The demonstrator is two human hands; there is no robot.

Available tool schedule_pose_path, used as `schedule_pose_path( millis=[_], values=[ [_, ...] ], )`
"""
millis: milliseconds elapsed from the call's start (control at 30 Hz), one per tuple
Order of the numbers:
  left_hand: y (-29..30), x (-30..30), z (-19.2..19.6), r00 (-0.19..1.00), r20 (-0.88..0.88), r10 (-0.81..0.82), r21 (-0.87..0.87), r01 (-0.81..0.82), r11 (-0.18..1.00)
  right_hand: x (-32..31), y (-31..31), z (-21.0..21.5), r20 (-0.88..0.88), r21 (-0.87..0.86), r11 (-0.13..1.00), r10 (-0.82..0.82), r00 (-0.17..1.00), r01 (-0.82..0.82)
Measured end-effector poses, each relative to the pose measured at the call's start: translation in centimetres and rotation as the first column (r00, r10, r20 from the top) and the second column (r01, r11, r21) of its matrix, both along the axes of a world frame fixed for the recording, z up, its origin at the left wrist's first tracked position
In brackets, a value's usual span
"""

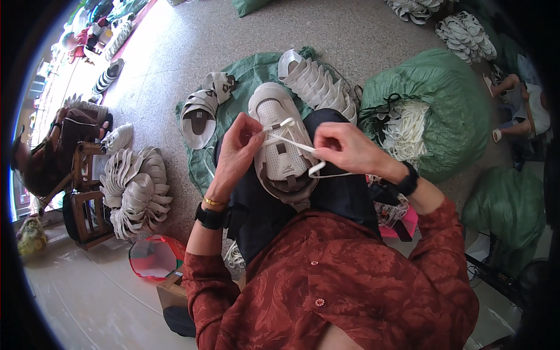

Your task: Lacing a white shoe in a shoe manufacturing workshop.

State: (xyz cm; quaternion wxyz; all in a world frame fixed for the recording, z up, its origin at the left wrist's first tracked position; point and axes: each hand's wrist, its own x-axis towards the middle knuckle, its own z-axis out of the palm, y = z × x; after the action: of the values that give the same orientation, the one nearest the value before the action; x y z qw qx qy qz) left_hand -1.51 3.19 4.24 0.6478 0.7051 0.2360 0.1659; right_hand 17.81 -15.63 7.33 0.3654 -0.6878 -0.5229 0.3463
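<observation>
A pale grey shoe upper (pixel 274 99) with a mesh front lies across my lap, toe pointing away from me. A white shoelace (pixel 290 140) runs over its throat. At the upper's left edge, my left hand (pixel 240 143) is closed in a pinch on the lace. My right hand (pixel 350 146), on the other side, pinches the same lace, which is stretched between the two hands. A loose lace end hangs below the right fingers and trails over my right thigh. The fingertips partly hide where the lace meets the eyelets.
A green cloth (pixel 248 70) lies ahead, with nested uppers (pixel 315 87) at its right and more uppers (pixel 201 114) at its left. A green sack (pixel 443 99) holds white laces (pixel 406 128). Piled uppers (pixel 137 189) and a red-rimmed bucket (pixel 153 256) stand left. Other people sit at both sides.
</observation>
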Motion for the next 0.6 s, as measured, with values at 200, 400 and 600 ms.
schedule_pose_path(
  millis=[200, 400, 600],
  values=[
    [-0.6, -0.6, 0.5, 1.000, -0.018, 0.002, 0.024, -0.001, 1.000, 1.5, -1.8, -1.1, -0.154, -0.048, 0.999, -0.033, 0.988, 0.026],
    [-0.5, -1.2, 1.0, 0.994, -0.103, -0.022, 0.072, 0.030, 0.997, 0.2, 2.0, -2.2, -0.294, 0.008, 0.993, -0.112, 0.949, 0.120],
    [-0.4, -2.3, 3.7, 0.982, -0.181, -0.057, -0.105, 0.038, 0.994, -1.8, 2.8, -1.0, -0.082, 0.064, 0.993, -0.096, 0.992, 0.101]
  ],
)
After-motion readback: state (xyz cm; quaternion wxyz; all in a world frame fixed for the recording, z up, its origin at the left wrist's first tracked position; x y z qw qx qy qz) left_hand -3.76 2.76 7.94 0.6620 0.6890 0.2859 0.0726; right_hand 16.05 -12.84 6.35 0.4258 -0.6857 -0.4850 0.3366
